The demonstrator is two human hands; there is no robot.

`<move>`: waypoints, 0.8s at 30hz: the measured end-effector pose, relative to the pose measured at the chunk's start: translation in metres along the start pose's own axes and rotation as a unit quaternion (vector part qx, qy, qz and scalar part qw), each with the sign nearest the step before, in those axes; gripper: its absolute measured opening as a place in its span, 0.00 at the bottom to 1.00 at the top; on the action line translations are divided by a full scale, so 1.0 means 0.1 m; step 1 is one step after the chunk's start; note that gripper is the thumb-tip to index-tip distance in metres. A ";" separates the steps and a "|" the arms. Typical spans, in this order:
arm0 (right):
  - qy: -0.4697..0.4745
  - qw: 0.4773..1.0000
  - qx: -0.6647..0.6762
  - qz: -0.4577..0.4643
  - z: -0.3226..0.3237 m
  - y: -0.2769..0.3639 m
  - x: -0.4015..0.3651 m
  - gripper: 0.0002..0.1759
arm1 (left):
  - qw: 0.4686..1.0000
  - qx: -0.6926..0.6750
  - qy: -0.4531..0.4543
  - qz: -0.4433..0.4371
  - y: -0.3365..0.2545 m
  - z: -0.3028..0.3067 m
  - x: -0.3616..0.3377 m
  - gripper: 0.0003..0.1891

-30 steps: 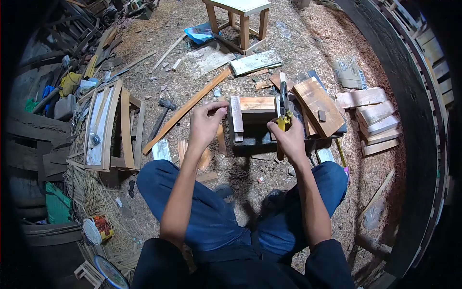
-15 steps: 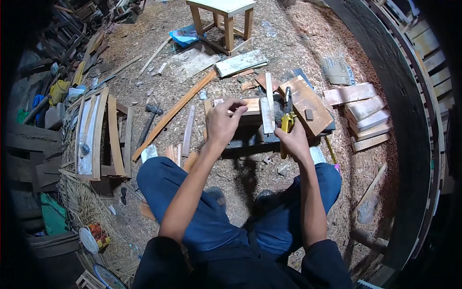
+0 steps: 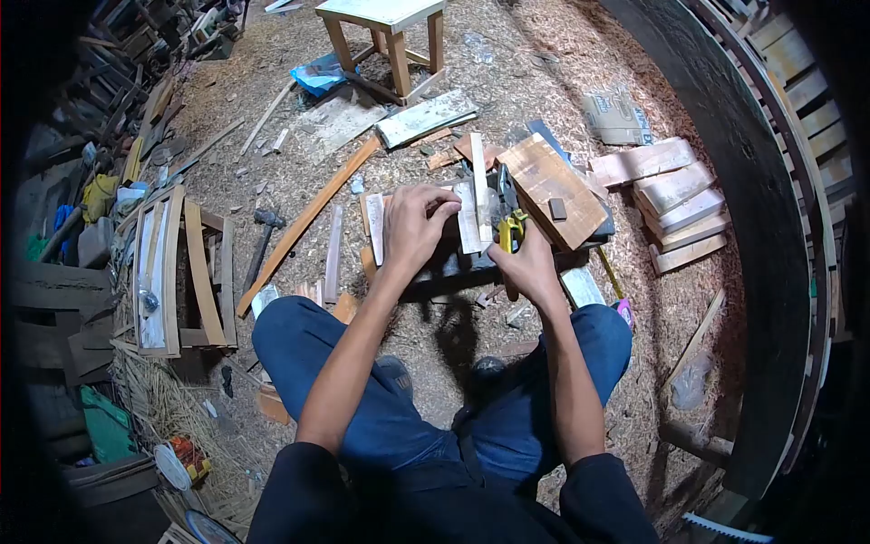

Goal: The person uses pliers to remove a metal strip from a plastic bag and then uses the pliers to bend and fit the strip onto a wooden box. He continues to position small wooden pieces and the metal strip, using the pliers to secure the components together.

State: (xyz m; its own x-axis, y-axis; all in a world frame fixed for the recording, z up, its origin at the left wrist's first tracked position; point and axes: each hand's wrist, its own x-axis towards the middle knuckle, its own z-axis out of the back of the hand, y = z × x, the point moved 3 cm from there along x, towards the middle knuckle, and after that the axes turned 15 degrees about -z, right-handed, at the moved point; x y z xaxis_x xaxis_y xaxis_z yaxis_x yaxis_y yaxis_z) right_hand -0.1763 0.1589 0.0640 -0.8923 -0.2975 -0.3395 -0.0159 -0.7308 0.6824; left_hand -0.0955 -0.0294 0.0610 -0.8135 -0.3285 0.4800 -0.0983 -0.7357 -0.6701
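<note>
The left hand has been lowered and is clasped over the wooden block, steadying it. At its 3 o'clock, yellow-handled pliers are gripped in the closed right hand.

bright centre, dark fisheye edges, hard shadows

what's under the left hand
The left hand holds down a small wooden piece lying on a dark block; the right hand grips a yellow-handled tool beside it. The hand covers the piece's middle, so nothing there can be seen.
</note>
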 end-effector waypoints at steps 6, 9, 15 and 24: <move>-0.088 0.994 -0.018 0.063 0.00 0.08 -0.08 0.31 | 1.000 0.012 0.007 -0.006 -0.06 0.01 0.02 0.07; -0.048 0.997 -0.063 0.005 0.09 0.25 -0.17 0.29 | 1.000 0.003 0.012 -0.026 -0.07 -0.04 0.01 0.07; -0.057 0.997 -0.046 0.003 0.05 0.18 -0.17 0.28 | 0.999 -0.023 -0.015 -0.028 -0.02 -0.05 -0.02 0.08; -0.071 0.997 -0.040 0.016 0.02 0.17 -0.17 0.28 | 1.000 -0.013 0.005 -0.021 -0.06 -0.03 0.00 0.08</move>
State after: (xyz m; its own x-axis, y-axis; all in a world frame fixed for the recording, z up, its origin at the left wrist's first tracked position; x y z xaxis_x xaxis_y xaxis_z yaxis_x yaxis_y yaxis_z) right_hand -0.1618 0.1529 0.0825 -0.9467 -0.2359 -0.2193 0.0447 -0.7705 0.6359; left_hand -0.0964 -0.0231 0.0638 -0.8145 -0.2913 0.5017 -0.1471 -0.7329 -0.6643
